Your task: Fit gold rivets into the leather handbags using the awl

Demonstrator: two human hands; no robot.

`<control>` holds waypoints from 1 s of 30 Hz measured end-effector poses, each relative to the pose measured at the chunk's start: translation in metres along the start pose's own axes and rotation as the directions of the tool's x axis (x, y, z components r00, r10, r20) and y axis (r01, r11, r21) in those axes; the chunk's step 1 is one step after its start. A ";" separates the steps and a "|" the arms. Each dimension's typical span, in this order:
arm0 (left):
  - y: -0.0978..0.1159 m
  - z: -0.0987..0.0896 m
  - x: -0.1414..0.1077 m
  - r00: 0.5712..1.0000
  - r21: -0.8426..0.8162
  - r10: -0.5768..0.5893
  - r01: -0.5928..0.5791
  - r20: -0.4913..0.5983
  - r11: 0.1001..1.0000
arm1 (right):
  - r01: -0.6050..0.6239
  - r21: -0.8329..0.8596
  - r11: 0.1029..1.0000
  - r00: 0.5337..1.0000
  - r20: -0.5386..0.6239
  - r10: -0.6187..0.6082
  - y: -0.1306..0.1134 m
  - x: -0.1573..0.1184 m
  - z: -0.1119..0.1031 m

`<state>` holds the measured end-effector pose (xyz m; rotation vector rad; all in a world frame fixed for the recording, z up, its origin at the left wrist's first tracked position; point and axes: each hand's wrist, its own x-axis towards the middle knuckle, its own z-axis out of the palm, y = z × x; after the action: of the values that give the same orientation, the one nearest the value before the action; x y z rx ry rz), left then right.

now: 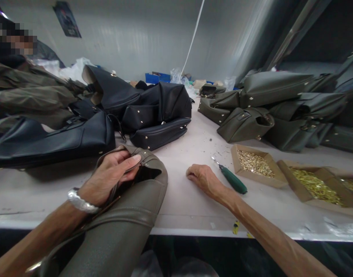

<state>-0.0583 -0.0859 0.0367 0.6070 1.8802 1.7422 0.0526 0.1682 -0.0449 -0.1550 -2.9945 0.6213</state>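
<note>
Handbag workshop, stacked bags, brass stud trays

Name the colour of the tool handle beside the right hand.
The tool handle is dark green, best seen in the head view.

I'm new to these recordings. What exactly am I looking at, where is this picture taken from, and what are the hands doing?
There is no machine here: these are a person's own two bare hands, filmed by a camera worn on their head that looks forward and down. The left hand grips the edge of an opening in an olive-green leather bag, which reaches over the table's front edge. The right hand holds nothing and rests on the white work table, beside a green-handled tool with a metal tip. To the right, shallow cardboard trays hold small brass-coloured metal pieces. Further back lie piles of black leather bags and more olive-green leather bags.
</note>
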 end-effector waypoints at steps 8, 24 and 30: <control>-0.004 -0.002 -0.001 0.995 -0.084 0.085 -0.081 0.047 0.993 | 0.025 0.015 1.000 0.996 -0.083 -0.024 -0.014 0.004 -0.022; -0.017 0.001 0.004 1.000 -0.294 0.017 -0.019 -0.009 0.956 | 0.464 0.342 0.817 0.882 -0.266 -0.389 -0.112 0.056 -0.049; -0.021 0.001 0.005 0.999 -0.309 0.039 -0.034 0.011 0.950 | 0.566 0.239 0.789 0.821 -0.252 -0.512 -0.118 0.058 -0.055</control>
<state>-0.0611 -0.0840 0.0158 0.5348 1.5472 1.9956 -0.0089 0.0884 0.0564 0.6202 -2.5317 0.9144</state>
